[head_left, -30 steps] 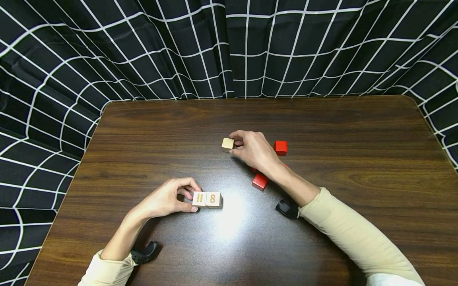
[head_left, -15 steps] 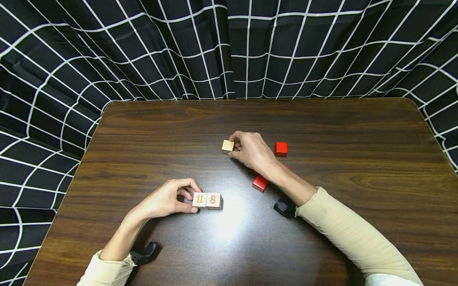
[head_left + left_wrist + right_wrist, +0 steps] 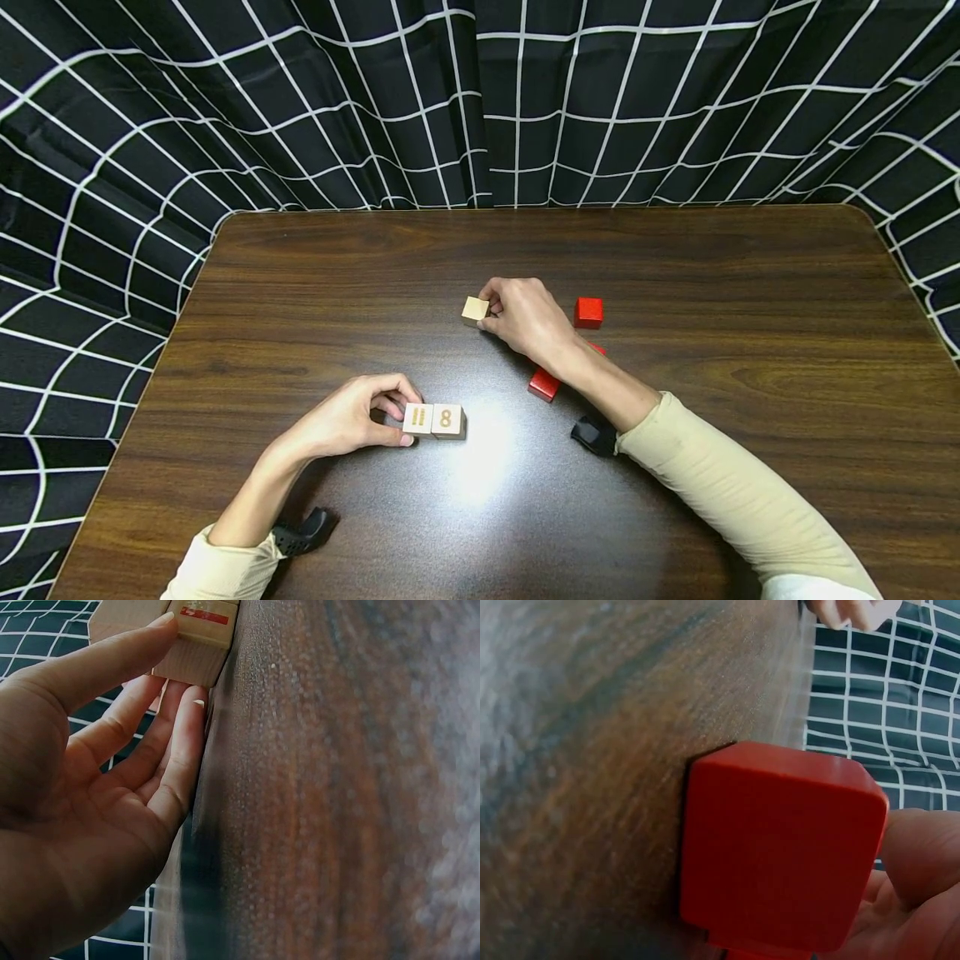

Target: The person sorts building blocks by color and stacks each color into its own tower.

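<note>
My left hand [image 3: 352, 421] pinches a pale wooden cube [image 3: 417, 419] with tan bar marks on top, thumb at its near side. In the left wrist view, a red mark [image 3: 204, 615] shows on this cube's side. Right against it stands a second wooden cube [image 3: 448, 420] topped with a figure 8. Farther back, my right hand [image 3: 528, 321] pinches a plain-topped wooden cube [image 3: 476, 309] by its right side, between thumb and fingers. The right wrist view shows part of this hand [image 3: 922, 900] behind a red cube, which hides its fingertips.
One red cube [image 3: 588, 312] sits right of my right hand. Another red cube [image 3: 543, 385] lies beside the right forearm, and more red [image 3: 597, 348] peeks out past it. A black grid-lined curtain [image 3: 480, 100] surrounds the wooden table [image 3: 712, 275]. Black wrist devices [image 3: 307, 531] show at both sleeves.
My right hand has shifted slightly toward me and left with the plain-topped cube, which shows a little more of its top tilted. My left hand and its two cubes stay put.
</note>
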Motion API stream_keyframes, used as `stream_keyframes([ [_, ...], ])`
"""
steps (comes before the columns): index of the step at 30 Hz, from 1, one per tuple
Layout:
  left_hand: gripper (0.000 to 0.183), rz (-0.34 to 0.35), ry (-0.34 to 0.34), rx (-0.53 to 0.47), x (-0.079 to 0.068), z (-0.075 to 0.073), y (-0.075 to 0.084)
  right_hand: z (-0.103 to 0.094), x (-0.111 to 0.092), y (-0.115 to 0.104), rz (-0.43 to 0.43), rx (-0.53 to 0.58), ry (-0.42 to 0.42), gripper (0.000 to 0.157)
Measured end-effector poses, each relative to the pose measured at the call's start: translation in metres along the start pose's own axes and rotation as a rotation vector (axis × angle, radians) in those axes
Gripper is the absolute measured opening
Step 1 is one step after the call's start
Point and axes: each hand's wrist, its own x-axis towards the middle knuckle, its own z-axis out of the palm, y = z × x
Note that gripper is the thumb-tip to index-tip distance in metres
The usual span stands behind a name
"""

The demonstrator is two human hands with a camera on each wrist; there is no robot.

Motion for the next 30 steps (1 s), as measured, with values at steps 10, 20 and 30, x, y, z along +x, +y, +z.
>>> stream_keyframes([
  [10,0.035,-0.006,0.001,0.002,0.001,-0.001,0.0,-0.002,-0.002,-0.002,0.001,0.001,-0.01,0.023],
  [20,0.036,0.01,0.003,0.021,0.0,-0.001,-0.002,-0.006,-0.011,-0.006,-0.025,0.087,-0.033,0.024],
  [30,0.036,0.006,0.005,0.015,0.0,0.0,-0.002,-0.012,-0.021,-0.012,-0.007,0.194,-0.083,0.027],
])
